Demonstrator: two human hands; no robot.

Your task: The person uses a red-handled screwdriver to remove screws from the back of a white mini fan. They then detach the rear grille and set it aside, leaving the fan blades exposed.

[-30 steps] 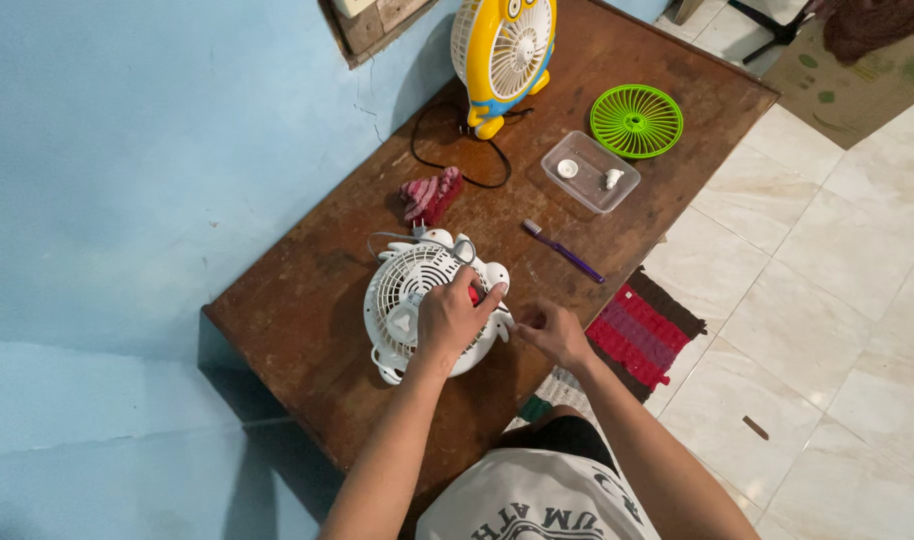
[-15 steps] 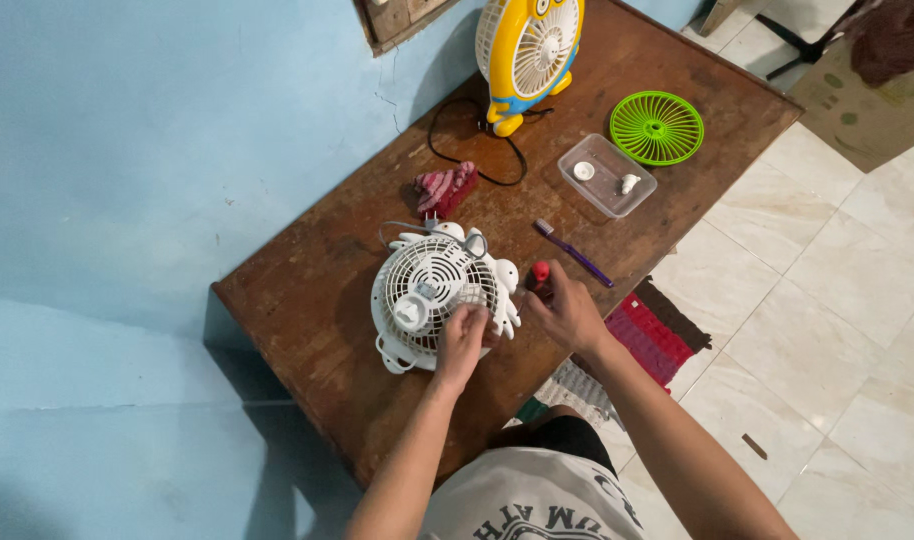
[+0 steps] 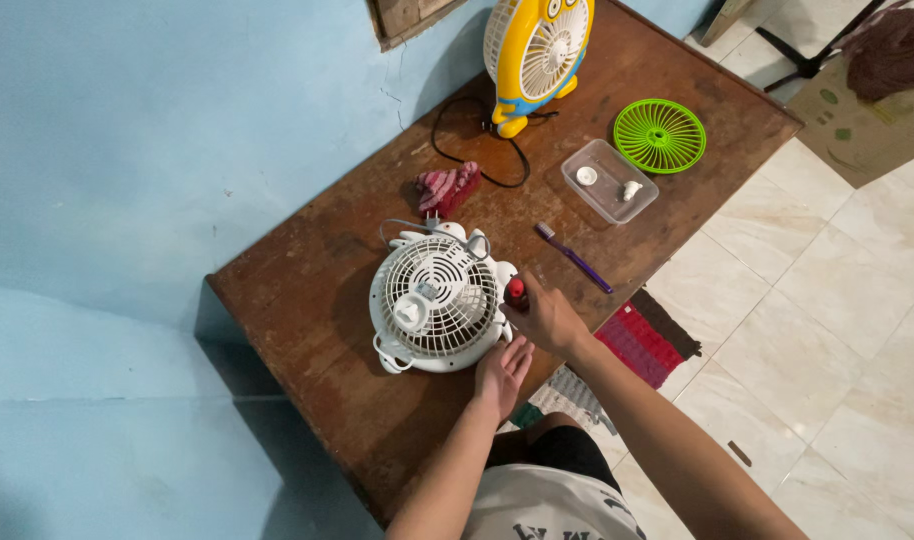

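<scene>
I see the left hand (image 3: 502, 370) now pulled back, open on the desk (image 3: 307, 300) at lower centre, right hand (image 3: 545, 318) gripping the red-handled tool (image 3: 516, 291) at the white fan (image 3: 435, 300) rim mid-frame, purple toothbrush (image 3: 574, 258) beyond.

White fan (image 3: 434, 303) — flat, grille-up

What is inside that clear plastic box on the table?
The clear plastic box holds two small white parts, lying apart from each other. They are too small to identify. The box has no lid on, so nothing inside is hidden.
</scene>
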